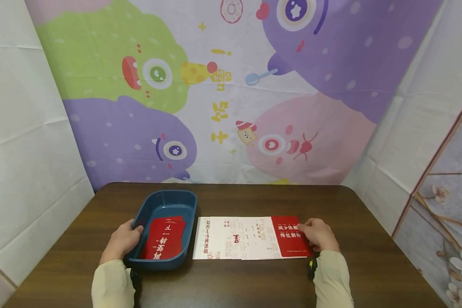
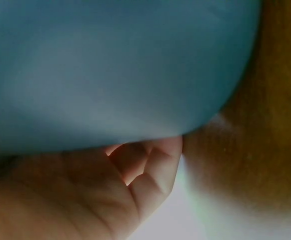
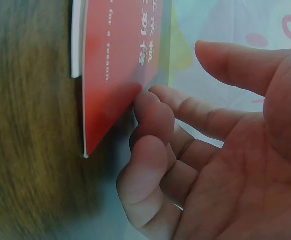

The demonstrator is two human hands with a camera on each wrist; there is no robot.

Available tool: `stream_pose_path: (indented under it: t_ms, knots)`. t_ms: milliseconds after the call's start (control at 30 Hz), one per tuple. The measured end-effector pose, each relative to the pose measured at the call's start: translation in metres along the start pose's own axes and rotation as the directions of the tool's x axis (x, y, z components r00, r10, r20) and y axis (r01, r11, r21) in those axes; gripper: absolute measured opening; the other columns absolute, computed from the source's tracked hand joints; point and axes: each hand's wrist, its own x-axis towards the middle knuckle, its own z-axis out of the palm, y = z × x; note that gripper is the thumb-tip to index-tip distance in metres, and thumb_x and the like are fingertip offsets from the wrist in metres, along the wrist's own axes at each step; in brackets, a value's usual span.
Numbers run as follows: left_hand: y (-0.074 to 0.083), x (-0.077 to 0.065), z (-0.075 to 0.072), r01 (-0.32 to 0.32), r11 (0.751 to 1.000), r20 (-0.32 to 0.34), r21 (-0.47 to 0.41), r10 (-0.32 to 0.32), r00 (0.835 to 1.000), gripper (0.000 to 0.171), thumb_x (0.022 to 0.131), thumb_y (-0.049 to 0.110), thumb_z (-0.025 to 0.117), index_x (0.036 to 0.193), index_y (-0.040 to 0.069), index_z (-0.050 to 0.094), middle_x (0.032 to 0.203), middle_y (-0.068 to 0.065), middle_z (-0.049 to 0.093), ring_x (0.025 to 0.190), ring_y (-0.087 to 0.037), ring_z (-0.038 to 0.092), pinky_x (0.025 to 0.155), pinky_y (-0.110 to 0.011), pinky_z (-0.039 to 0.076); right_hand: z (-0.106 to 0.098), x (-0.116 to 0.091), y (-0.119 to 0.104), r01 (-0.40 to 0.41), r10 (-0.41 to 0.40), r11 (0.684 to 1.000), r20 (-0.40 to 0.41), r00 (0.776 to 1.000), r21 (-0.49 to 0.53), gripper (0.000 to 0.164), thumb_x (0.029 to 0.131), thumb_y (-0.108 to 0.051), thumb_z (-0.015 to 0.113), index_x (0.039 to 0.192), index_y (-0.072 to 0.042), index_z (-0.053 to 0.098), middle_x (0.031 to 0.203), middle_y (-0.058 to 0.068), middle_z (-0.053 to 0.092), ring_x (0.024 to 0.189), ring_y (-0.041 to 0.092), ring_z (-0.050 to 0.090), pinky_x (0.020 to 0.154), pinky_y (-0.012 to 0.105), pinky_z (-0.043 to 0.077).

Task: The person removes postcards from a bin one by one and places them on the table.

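At the left, a dark blue plastic tray (image 1: 168,264) stands on the table with red printed cards (image 1: 165,237) lying inside. My left hand (image 1: 122,240) grips its left side, thumb at the rim and fingers against the outer wall (image 2: 120,75). To the right lies a row of overlapping white printed cards (image 1: 235,239), with a red card (image 1: 290,237) at its right end. My right hand (image 1: 318,234) touches the right edge of that red card. In the right wrist view its bent fingertips (image 3: 153,117) meet the edge, while the thumb stands apart from it.
The brown wooden table (image 1: 231,282) has rounded far corners. Behind it hangs a curtain (image 1: 215,162) printed with cartoon monsters. White cloth panels (image 1: 31,128) close in the left side, and a floral panel (image 1: 446,205) stands at the right.
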Motion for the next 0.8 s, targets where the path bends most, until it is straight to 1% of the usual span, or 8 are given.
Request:
stream_pose_path:
  t_ms: [333,600,800]
  knots:
    - [-0.0005,0.0016,0.0002,-0.002,1.0,-0.008,0.004,0.002,1.0,0.044,0.101,0.023,0.042,0.131,-0.01,0.044,0.115,-0.035,0.057,0.095,-0.043,0.056,0.082,-0.058,0.051,0.0005,-0.0022,-0.0044,-0.001,0.001,1.0,-0.002,1.0,-0.006,0.041,0.094,-0.03,0.061,0.113,0.006,0.056,0.098,0.024,0.061,0.075,0.032,0.056,0.055,0.034,0.051]
    - [0.0026,0.001,-0.0003,0.019,1.0,0.004,-0.002,-0.019,1.0,0.049,0.102,0.025,0.041,0.135,-0.011,0.04,0.122,-0.038,0.053,0.098,-0.045,0.055,0.086,-0.063,0.05,-0.0004,-0.0029,-0.0047,-0.014,0.014,1.0,0.005,1.0,0.014,0.043,0.094,-0.031,0.061,0.116,0.006,0.055,0.104,0.026,0.06,0.083,0.035,0.056,0.058,0.036,0.053]
    - [0.0029,-0.0003,-0.0007,0.029,1.0,0.014,-0.009,-0.029,0.999,0.05,0.102,0.025,0.041,0.136,-0.011,0.038,0.124,-0.039,0.051,0.1,-0.046,0.055,0.088,-0.064,0.049,0.0002,-0.0023,-0.0056,-0.026,0.026,1.0,0.011,1.0,0.013,0.043,0.095,-0.03,0.06,0.116,0.007,0.055,0.104,0.026,0.059,0.082,0.035,0.055,0.061,0.038,0.053]
